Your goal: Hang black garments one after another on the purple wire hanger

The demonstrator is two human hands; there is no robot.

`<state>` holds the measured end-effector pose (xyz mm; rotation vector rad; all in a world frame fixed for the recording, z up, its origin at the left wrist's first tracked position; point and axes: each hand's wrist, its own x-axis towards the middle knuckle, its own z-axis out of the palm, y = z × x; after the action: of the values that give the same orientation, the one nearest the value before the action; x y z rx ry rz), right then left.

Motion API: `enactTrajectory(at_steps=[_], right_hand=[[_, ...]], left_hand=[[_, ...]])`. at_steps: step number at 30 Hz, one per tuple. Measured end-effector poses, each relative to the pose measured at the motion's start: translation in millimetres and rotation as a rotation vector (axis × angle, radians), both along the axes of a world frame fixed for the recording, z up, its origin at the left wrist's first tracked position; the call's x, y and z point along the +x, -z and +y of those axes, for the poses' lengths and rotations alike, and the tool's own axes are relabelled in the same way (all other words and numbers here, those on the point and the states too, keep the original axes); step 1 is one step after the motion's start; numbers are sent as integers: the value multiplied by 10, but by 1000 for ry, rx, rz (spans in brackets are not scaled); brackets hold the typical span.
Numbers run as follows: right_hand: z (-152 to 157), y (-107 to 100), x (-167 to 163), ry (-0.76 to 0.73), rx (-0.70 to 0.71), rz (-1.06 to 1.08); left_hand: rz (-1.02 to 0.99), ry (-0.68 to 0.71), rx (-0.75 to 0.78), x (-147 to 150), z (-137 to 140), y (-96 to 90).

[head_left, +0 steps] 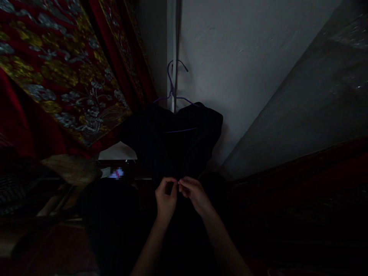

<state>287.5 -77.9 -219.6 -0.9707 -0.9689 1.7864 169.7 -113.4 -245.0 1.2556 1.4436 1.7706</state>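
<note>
While the dark jacket (198,142) hangs from a purple hanger (171,93), I see the left hand (166,193) and right hand (194,191), fingertips closed together, apparently pinching its front in this gloom.

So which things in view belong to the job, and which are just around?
Job:
hands, left and right
garment, dark, hands at its front
hanger, holding the garment

Around:
red cloth, embroidered
wall
blurred item, unidentifiable
</note>
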Motion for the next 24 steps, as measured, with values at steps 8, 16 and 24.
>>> enactTrajectory(at_steps=[8, 16, 24], right_hand=[[-29, -73, -75, 33, -61, 29], [279, -446, -210, 138, 58, 14], [1015, -1564, -209, 274, 412, 67]], left_hand=[[63, 3, 25, 8, 0, 47], [-24, -5, 41, -4, 123, 195], [101, 56, -66, 116, 175, 423]])
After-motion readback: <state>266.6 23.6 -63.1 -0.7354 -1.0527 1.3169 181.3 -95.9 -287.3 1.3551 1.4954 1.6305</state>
